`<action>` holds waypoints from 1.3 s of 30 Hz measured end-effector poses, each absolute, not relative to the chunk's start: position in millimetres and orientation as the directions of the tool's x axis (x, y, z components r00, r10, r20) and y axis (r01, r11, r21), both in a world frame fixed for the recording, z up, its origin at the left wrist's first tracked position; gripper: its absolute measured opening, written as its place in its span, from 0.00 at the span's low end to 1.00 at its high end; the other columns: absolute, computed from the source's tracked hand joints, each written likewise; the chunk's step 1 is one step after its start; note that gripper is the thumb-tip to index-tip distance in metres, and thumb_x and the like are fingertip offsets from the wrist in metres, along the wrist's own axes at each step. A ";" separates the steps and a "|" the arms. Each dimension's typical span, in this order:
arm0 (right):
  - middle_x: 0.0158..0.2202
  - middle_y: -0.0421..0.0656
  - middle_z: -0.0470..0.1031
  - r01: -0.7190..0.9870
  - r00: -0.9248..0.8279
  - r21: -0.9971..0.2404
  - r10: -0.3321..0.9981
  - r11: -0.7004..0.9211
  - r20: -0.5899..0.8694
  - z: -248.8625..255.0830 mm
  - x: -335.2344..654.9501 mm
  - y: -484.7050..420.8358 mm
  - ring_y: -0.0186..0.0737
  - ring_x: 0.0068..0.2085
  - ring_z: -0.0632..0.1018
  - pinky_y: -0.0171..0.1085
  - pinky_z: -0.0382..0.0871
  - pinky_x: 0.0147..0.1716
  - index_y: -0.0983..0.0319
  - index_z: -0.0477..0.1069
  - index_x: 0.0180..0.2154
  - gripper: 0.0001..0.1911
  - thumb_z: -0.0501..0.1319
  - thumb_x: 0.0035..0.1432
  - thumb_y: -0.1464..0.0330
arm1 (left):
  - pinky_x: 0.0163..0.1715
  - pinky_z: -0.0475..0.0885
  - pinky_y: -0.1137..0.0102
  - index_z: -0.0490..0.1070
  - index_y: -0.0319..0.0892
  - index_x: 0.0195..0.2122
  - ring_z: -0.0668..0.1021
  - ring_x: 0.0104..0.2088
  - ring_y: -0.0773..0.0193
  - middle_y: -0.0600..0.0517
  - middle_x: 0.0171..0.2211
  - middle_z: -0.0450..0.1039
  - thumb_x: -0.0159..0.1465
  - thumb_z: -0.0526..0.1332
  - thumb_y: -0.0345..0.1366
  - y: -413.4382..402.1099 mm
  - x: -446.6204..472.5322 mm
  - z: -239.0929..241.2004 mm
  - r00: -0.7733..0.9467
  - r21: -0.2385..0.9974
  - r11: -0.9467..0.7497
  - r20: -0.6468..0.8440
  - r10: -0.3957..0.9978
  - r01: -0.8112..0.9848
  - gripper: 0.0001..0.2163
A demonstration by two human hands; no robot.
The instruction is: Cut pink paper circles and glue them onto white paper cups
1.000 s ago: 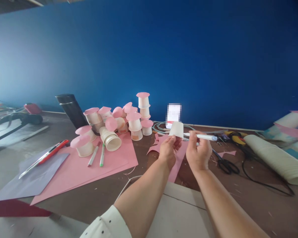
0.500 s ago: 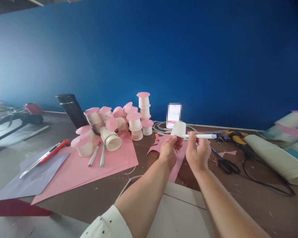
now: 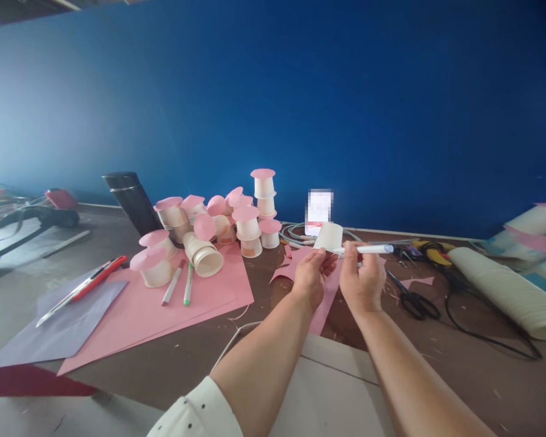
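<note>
My left hand (image 3: 310, 274) is closed on a white paper cup (image 3: 329, 237), holding it up above the table by its lower part. In my right hand (image 3: 363, 280) is a white marker pen (image 3: 373, 249), gripped between thumb and fingers. The pen lies almost level, its tip end at the cup's lower right edge. Whether the tip touches the cup I cannot tell. Under the hands are cut pink paper scraps (image 3: 327, 300). To the left stand several paper cups with pink paper discs (image 3: 246, 213) on them, some stacked.
Pink sheets (image 3: 173, 325), two pens and a red utility knife (image 3: 101, 279) lie left, near a black flask (image 3: 130, 203). Black scissors (image 3: 419, 304), a cable (image 3: 486, 343) and a long stack of paper cups (image 3: 505, 291) lie right. A blurred lit screen (image 3: 319, 207) stands behind.
The cup has shifted very slightly to the right in my left hand, and the marker pen has moved a touch left. Everything else is unchanged.
</note>
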State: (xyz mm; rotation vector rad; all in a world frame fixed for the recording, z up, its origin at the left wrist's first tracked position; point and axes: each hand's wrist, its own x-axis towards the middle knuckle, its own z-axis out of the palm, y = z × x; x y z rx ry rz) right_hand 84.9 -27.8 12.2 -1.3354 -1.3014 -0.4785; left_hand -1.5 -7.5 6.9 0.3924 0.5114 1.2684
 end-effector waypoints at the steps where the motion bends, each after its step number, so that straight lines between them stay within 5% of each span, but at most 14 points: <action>1: 0.32 0.50 0.79 0.865 0.299 -0.422 0.397 0.270 0.868 12.4 84.7 -27.9 0.46 0.33 0.77 0.43 0.68 0.37 0.64 0.73 0.35 0.16 0.54 0.66 0.60 | 0.39 0.68 0.70 0.74 0.36 0.32 0.77 0.31 0.66 0.50 0.28 0.75 0.55 0.68 0.33 -7.6 -1.4 7.0 0.210 0.550 0.257 -0.148 0.966 -0.795 0.07; 12: 0.33 0.52 0.78 0.858 0.362 -0.467 0.396 0.213 0.844 8.9 86.2 -24.5 0.48 0.35 0.77 0.44 0.68 0.38 0.64 0.72 0.35 0.18 0.52 0.66 0.58 | 0.41 0.70 0.68 0.74 0.35 0.33 0.78 0.31 0.64 0.48 0.30 0.76 0.57 0.67 0.31 -8.6 -2.2 8.3 0.207 0.550 0.265 -0.166 0.964 -0.792 0.06; 21: 0.38 0.51 0.79 0.821 0.332 -0.473 0.406 0.320 0.851 15.5 83.5 -30.0 0.46 0.40 0.79 0.42 0.70 0.40 0.63 0.74 0.39 0.15 0.54 0.67 0.62 | 0.38 0.71 0.71 0.74 0.35 0.34 0.79 0.32 0.66 0.47 0.31 0.77 0.62 0.62 0.29 -7.6 -3.4 8.5 0.205 0.497 0.276 -0.194 0.959 -0.823 0.03; 39: 0.33 0.50 0.79 0.863 0.308 -0.442 0.437 0.244 0.845 10.2 85.5 -26.1 0.45 0.34 0.77 0.43 0.68 0.38 0.63 0.73 0.36 0.17 0.53 0.66 0.58 | 0.39 0.74 0.70 0.74 0.35 0.33 0.80 0.32 0.65 0.45 0.32 0.77 0.63 0.58 0.27 -7.2 -6.1 12.9 0.203 0.448 0.308 -0.267 0.942 -0.839 0.05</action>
